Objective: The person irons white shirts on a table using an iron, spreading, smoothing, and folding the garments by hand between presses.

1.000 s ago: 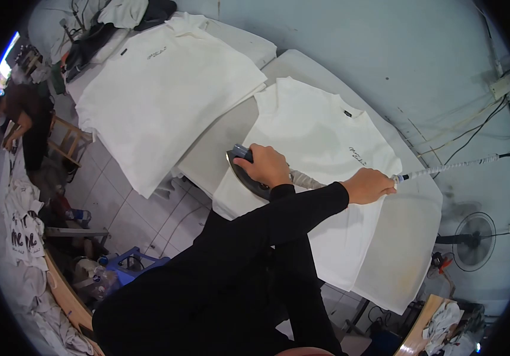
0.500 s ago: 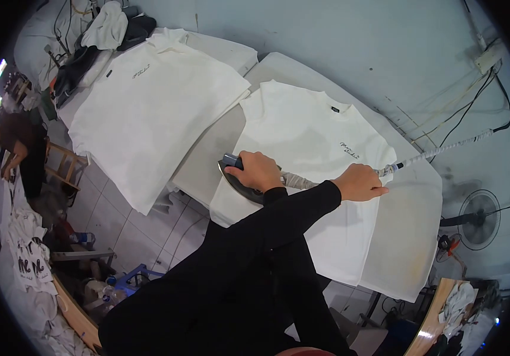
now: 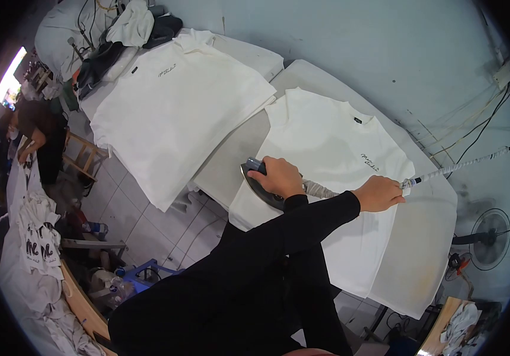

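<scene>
My arms are crossed, the left sleeve over the right. My right hand [image 3: 282, 177] is closed round the grey handle of an iron [image 3: 261, 188], whose soleplate rests at the left edge of a white T-shirt [image 3: 320, 133]. That shirt lies flat with its neck at the upper right and small dark script on the chest. A wrapped cord [image 3: 319, 189] runs from the iron under my left forearm and comes out beyond my left hand [image 3: 378, 193]. The left fingers are curled at the cord over the shirt, their grip partly hidden.
A second white T-shirt [image 3: 178, 113] covers the neighbouring pale table [image 3: 249, 52] and hangs over its front edge. The cord rises to the wall at right, near a fan [image 3: 490, 239]. Another person [image 3: 41, 142] bends over garments at far left. A blue stool [image 3: 148, 276] stands below.
My view has swung left, so the scene sits further right and slightly lower. Against the shirt, the iron and both hands have hardly moved.
</scene>
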`<state>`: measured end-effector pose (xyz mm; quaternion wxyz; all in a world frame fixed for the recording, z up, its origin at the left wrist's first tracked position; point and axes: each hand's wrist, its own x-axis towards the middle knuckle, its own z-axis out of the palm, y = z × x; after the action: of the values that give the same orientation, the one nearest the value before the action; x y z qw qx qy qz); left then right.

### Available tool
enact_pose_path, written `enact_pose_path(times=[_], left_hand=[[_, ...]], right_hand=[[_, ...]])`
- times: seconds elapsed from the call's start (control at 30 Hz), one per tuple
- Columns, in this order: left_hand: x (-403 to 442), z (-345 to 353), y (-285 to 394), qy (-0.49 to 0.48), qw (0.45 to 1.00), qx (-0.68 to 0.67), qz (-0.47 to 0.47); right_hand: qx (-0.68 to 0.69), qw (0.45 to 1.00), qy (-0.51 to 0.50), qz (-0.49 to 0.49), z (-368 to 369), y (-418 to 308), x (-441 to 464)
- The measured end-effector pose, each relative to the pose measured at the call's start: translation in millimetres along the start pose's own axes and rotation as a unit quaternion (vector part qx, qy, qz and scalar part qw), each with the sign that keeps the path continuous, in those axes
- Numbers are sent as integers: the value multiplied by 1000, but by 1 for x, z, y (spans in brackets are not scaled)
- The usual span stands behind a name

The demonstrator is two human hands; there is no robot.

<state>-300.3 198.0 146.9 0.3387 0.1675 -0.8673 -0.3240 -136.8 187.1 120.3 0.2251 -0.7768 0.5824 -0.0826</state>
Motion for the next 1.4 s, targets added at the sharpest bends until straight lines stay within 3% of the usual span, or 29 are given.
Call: enact_pose_path(times=[0.57, 0.67, 0.7, 1.03, 1.4], left_hand=[[5, 13, -5, 52, 997, -56, 1], [5, 37, -24, 89, 993, -80, 22], [8, 46, -31, 113, 991, -27, 62], [2, 24, -9, 89, 995, 40, 4], [2, 25, -16, 71, 997, 8, 21]], right_hand=[[1, 998, 51, -28, 8, 7, -1], [21, 998, 43, -35, 11, 9, 4], [23, 999, 30, -21, 7, 5, 4], [-8, 1000, 10, 6, 1, -3, 3], [13, 1000, 20, -7, 3, 0, 2]])
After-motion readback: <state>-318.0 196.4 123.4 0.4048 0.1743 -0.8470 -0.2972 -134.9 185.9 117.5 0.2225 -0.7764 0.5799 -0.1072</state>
